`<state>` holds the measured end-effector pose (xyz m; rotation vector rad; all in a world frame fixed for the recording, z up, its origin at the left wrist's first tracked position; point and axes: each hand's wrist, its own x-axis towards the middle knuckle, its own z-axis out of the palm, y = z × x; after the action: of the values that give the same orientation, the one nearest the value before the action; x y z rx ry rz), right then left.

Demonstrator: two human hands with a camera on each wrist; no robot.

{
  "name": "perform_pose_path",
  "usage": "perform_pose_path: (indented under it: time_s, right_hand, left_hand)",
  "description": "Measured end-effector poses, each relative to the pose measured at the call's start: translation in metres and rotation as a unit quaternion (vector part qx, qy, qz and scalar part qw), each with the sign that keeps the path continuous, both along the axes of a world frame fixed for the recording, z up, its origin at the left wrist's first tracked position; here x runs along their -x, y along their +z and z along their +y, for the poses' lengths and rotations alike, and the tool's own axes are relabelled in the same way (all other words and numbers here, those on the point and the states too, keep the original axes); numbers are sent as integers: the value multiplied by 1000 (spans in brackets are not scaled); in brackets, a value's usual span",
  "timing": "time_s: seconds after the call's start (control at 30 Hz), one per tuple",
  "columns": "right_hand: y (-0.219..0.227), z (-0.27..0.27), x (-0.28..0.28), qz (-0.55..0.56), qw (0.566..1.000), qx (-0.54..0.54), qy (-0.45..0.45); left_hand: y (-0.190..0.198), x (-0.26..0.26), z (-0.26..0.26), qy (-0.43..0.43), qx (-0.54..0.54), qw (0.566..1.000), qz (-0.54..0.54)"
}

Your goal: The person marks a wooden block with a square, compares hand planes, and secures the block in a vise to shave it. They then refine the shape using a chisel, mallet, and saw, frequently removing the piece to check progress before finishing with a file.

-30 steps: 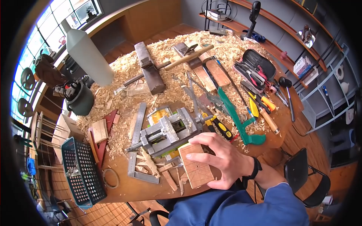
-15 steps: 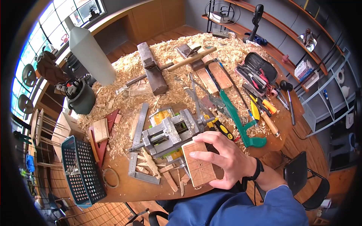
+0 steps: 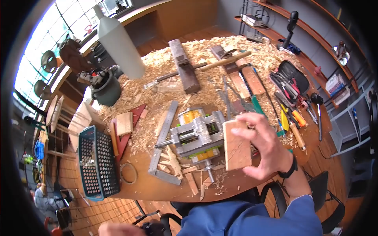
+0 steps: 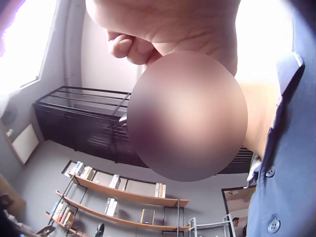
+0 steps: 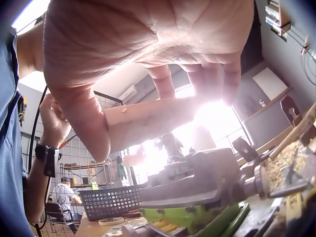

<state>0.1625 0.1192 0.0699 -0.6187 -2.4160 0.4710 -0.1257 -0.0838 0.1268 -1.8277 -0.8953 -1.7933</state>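
Right hand (image 3: 265,148) grips a flat tan wooden block (image 3: 237,151) between thumb and fingers beside the grey metal vise (image 3: 202,135), apparently keeping its lined face visible; whether the left hand (image 5: 53,117) holds anything, I cannot tell.

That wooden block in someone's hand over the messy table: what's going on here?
A person is holding the wooden block in their right hand, up beside a metal vise and apart from it. Their left hand is low at the near edge of the head view; whether it holds anything is unclear. Wood shavings and tools cover much of the table.
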Motion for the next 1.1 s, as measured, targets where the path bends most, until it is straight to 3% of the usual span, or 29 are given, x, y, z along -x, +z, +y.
perform_pose_path:
  time_s: [0.07,0.1,0.17,0.33,0.53,0.63,0.73,0.77,0.8,0.87,0.93,1.0,1.1]
  right_hand:
    - [4,12,2,-8,1000,-25,-7]
    - [5,17,3,-1,1000,-17,-8]
    - [8,26,4,7,1000,-11,-10]
    - [23,43,20,47,999,-3,15]
    - [39,26,64,87,982,8,168]
    - [27,20,74,118,973,35,197]
    - [23,16,79,116,974,36,192]
    - [21,15,80,117,974,40,191]
    - [19,16,81,122,974,34,186]
    - [16,17,84,126,975,26,183]
    - [14,18,83,113,973,48,194]
    - [20,19,80,111,975,44,186]
    - [19,24,75,119,980,34,159]
  left_hand:
    - [-19,7,-3,109,142,980,-90]
    - [-16,8,-2,118,141,979,-88]
    - [-11,9,8,125,393,911,-20]
    - [-42,6,31,95,447,889,-37]
    - [-49,-8,50,45,514,845,-137]
    - [-56,-17,52,-160,527,791,-268]
    - [-50,-17,52,-168,567,778,-211]
    - [-50,-24,52,-160,556,773,-262]
    - [-52,-24,52,-158,558,771,-263]
    - [-55,-22,54,-113,517,814,-241]
    - [-52,-23,55,-73,521,819,-229]
    - [-54,-22,60,25,436,893,-107]
    - [-56,-18,57,23,469,865,-175]
